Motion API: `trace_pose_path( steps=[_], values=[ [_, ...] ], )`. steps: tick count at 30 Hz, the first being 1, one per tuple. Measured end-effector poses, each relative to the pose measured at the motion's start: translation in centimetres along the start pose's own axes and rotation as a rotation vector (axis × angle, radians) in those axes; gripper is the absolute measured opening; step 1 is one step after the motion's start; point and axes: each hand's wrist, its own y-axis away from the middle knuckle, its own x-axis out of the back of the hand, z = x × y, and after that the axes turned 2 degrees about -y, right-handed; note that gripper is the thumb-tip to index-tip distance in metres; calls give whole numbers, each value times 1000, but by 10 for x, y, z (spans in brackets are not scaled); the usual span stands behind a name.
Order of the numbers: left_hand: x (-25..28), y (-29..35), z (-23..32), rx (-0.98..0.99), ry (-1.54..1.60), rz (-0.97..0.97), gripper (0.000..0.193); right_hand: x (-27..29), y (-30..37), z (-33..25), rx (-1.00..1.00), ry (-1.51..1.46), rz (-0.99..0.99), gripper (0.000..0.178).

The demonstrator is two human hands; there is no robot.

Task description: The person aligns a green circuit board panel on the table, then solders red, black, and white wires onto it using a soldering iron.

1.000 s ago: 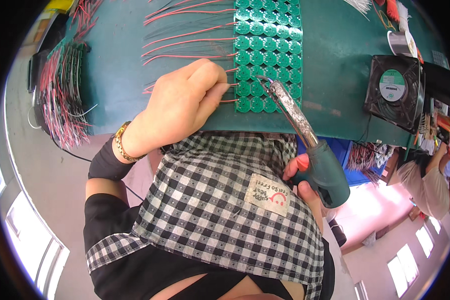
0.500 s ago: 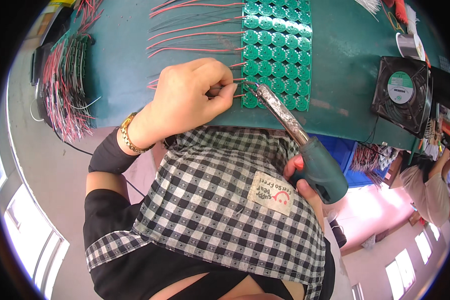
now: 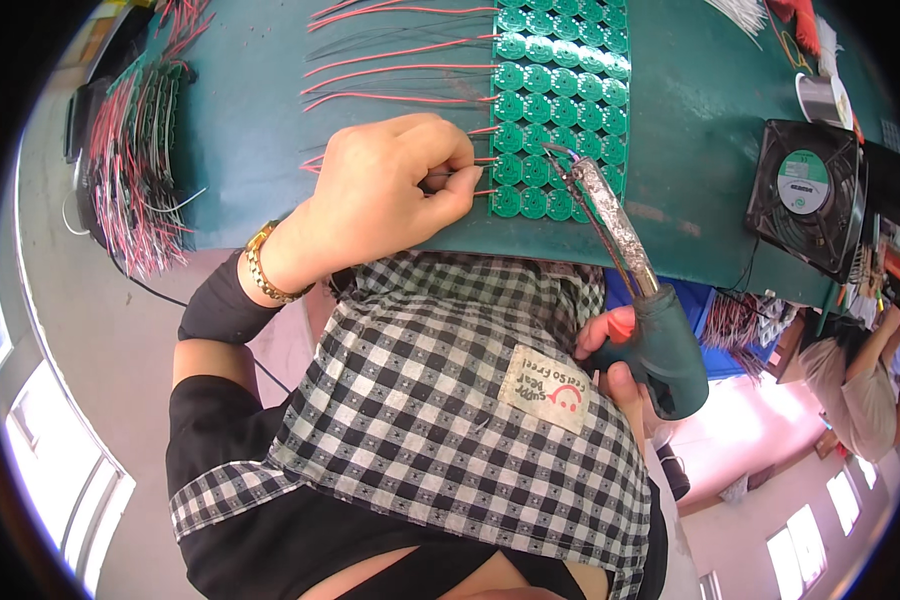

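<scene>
Head view: your left hand (image 3: 385,195) pinches a thin red wire (image 3: 470,165) against the green panel of round circuit boards (image 3: 555,110) on the teal table (image 3: 690,120). Your right hand (image 3: 610,365) grips a dark-handled soldering iron (image 3: 620,250), tip on the panel's near edge. Right of the panel sits a black square fan (image 3: 805,195); left, a bundle of red-wired boards (image 3: 135,150).

Glossy green circuit panel (image 3: 560,110), foil-wrapped metal soldering iron (image 3: 620,225), matt teal tabletop (image 3: 250,120).

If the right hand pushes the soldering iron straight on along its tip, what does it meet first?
Likely the panel of round green circuit boards; the right hand aims the foil-wrapped soldering iron there, tip height unclear.
</scene>
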Motion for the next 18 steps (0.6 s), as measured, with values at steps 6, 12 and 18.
trace_pose_path(
  steps=[6,12,18],
  values=[
    [2,-1,0,38,-6,-8,10,5,-3,0,54,54,-8,59],
    [18,-8,0,1,54,-100,9,0,-3,13,184,-91,29,56],
    [72,-73,-45,24,-231,63,11,-4,-8,4,134,-90,19,54]
  ],
)
